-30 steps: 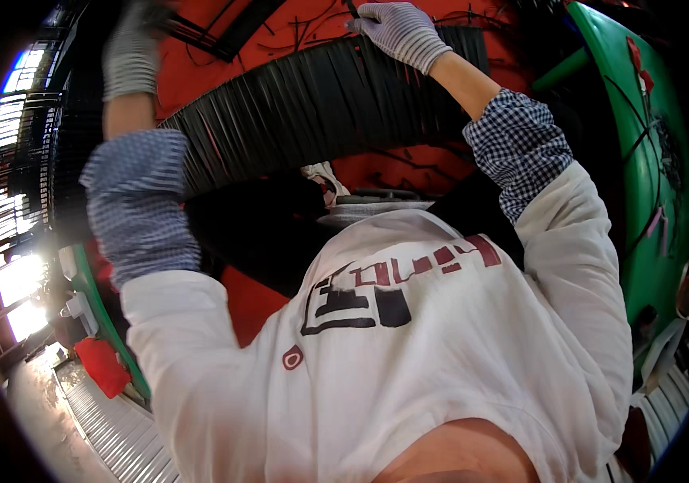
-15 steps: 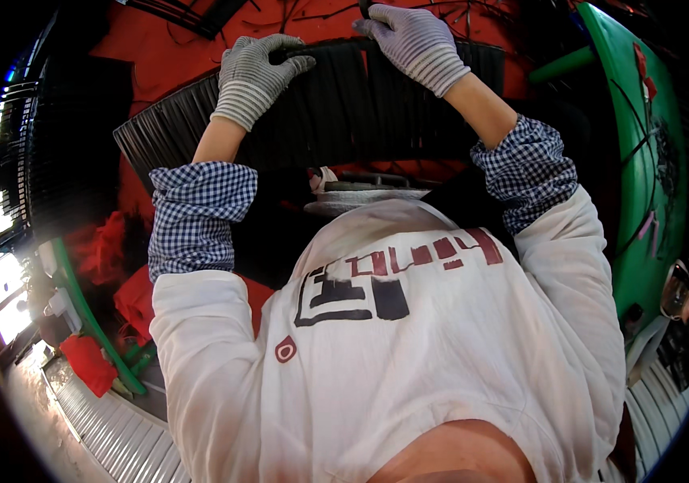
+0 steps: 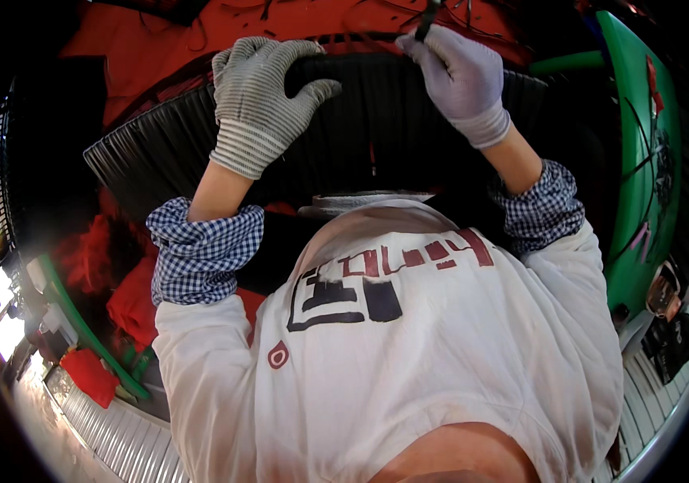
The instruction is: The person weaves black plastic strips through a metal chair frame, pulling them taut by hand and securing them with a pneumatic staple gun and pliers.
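A long panel (image 3: 175,133), its surface covered with black strips laid side by side, lies across the far part of the view. My left hand (image 3: 264,97), in a grey-and-white striped glove, grips its far edge; the thumb rests on the near face and the fingers reach over the edge. At the panel's right half, my right hand (image 3: 463,80) in a pale gloved grip pinches a dark strip (image 3: 428,21) that points up and away. Its lower end is hidden by the fingers. A narrow gap (image 3: 373,153) shows between strips near the middle.
Red sheeting (image 3: 296,22) with loose black strips lies beyond the panel. To the right stands a green plastic piece (image 3: 626,153) with dark strips hanging over it. Red cloth (image 3: 133,302) is at the left, and a pale round thing (image 3: 368,203) sits just before my body.
The panel has shifted nearer and looks larger. My left hand has come nearer with it, and my right hand has moved right and nearer, still pinching the dark strip.
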`<state>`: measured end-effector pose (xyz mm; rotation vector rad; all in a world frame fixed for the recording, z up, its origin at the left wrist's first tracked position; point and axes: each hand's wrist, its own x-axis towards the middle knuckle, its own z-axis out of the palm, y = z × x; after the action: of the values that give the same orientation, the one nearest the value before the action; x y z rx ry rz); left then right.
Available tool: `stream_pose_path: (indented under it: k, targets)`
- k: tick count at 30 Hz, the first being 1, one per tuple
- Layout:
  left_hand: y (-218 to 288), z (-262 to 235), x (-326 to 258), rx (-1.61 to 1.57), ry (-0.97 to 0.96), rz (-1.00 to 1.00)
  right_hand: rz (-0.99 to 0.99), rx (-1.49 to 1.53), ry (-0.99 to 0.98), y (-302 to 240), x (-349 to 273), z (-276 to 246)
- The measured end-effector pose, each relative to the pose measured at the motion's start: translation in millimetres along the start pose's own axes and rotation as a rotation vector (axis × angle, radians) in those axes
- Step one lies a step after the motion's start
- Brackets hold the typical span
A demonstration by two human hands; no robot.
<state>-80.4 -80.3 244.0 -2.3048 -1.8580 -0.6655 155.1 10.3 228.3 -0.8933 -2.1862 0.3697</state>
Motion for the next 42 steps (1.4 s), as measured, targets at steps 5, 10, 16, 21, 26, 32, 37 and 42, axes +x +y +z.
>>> stream_pose_path:
  k: [5, 10, 16, 21, 26, 32, 37, 42]
  targets:
    - [-14.1, -6.3, -15.4, -0.023, -0.092, 0.004, -0.258, 0.013, 0.142, -10.8, -10.2, 20.1]
    - [-17.1, -1.5, 1.4, 0.017, -0.011, 0.031, -0.278, -0.05, 0.151, 1.9, 7.3, 23.1]
    - [-4.8, -10.2, 8.1, 0.005, 0.137, 0.034, -0.407, -0.066, 0.28, 14.5, -0.7, 10.4]
    - [-3.2, -0.3, -3.7, 0.085, 0.091, -0.035, -0.382, -0.089, 0.192, 22.2, -6.3, 32.4]
    - [-35.9, 22.2, -24.5, -0.283, -0.204, -0.22, -0.217, -0.141, -0.147, 12.8, -35.9, 63.4]
    - [-119.2, 111.8, 23.3, 0.079, -0.173, -0.202, -0.145, -0.135, -0.339, 16.6, -59.8, 74.5]
    - [-169.4, 212.1, 62.4, -0.009, -0.903, -0.627, -0.154, -0.097, -0.29, 19.3, -65.2, 77.1]
    - [-178.2, 229.4, 64.5, -0.041, -0.902, -0.445, -0.089, -0.068, -0.333, 19.0, -74.3, 74.9]
